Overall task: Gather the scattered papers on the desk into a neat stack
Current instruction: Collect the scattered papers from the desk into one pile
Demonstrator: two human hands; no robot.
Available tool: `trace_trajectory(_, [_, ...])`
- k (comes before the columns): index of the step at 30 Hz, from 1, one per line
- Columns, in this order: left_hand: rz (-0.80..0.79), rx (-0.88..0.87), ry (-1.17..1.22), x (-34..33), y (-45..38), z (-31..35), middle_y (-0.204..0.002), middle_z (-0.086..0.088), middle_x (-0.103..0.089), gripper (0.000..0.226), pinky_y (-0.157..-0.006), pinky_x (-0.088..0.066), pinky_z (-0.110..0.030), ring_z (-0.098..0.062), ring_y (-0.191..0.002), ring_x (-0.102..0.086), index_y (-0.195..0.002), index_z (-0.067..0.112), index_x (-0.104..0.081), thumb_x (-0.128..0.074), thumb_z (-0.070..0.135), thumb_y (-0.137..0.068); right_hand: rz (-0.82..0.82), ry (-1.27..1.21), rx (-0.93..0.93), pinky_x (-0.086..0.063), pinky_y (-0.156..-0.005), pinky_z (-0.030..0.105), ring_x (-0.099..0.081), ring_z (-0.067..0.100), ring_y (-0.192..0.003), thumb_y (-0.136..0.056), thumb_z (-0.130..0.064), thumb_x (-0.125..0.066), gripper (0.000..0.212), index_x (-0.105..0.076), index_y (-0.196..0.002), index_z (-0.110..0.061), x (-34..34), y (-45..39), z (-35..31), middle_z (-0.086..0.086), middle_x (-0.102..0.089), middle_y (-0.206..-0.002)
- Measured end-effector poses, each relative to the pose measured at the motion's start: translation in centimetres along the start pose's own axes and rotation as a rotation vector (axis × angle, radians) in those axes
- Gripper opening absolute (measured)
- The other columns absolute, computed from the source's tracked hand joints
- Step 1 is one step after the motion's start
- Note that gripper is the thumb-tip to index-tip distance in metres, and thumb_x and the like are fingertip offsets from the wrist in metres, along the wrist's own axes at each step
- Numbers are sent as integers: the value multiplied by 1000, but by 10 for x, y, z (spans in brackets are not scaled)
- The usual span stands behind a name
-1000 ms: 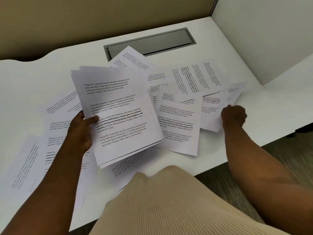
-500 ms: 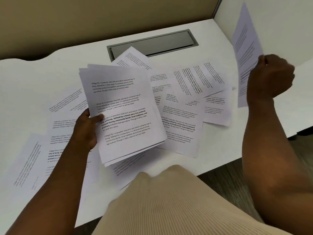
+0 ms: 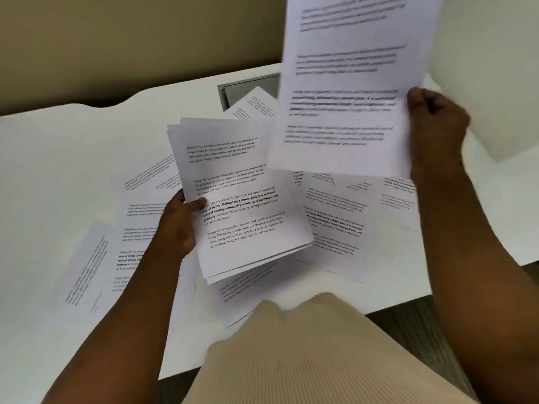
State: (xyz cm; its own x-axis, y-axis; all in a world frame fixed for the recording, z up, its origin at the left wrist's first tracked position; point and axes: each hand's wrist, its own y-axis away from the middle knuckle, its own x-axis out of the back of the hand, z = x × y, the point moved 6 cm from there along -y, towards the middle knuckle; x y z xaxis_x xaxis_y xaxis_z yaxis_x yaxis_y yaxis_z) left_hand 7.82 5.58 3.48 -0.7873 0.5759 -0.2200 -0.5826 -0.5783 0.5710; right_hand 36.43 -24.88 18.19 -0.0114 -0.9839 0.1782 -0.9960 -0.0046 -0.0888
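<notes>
Head view: left hand (image 3: 178,221) grips white printed paper stack (image 3: 242,199) above white surface (image 3: 58,147); right hand (image 3: 437,121) pinches single blurred sheet (image 3: 347,83) raised beside it.

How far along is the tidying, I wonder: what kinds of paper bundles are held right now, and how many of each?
stack, in the left hand: 1
sheet, single, in the right hand: 1
Total held: 2
The loose sheets on the desk overlap too much to count.
</notes>
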Motion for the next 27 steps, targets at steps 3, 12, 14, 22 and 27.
trace_trajectory(3, [-34, 16, 11, -5, 2, 2, -115, -9, -70, 42, -81, -57, -46, -30, -100, -68, -122, 18, -60, -53, -6, -88, -196, 13, -135, -41, -59, 2, -54, -20, -55, -94, -20, -61, 16, -66, -108, -17, -34, 23, 21, -29, -64, -58])
trace_trajectory(12, [-134, 20, 138, -21, 5, 4, -94, -4, -76, 29, -61, -59, -37, -21, -80, -73, -109, 18, -63, -47, 1, -94, -548, 17, -483, -51, -79, 31, -64, 17, -91, -97, -26, -54, 12, -63, -89, -22, -100, 79, 100, 0, -69, -98])
trace_trajectory(14, [-161, 15, 150, -24, 5, 4, -97, -4, -76, 29, -64, -59, -39, -22, -84, -73, -112, 19, -64, -48, 3, -94, -566, 24, -521, -54, -89, 38, -65, 22, -100, -96, -26, -53, 13, -61, -106, -21, -109, 85, 110, 4, -68, -111])
trace_trajectory(22, [-128, 32, 62, -21, 5, -1, -116, -6, -71, 38, -76, -59, -43, -24, -103, -69, -125, 22, -60, -42, 43, -99, -725, 94, -470, -49, -102, 45, -61, 22, -115, -97, -17, -52, 38, -50, -134, -21, -123, 102, 120, 1, -61, -130])
trace_trajectory(27, [-106, -48, -118, -15, 2, 1, -120, -4, -69, 25, -89, -55, -46, -23, -108, -67, -118, 27, -61, -59, 26, -94, -752, 52, -519, -51, -99, 46, -64, 23, -112, -94, -19, -57, 35, -56, -129, -19, -127, 112, 128, 3, -65, -126])
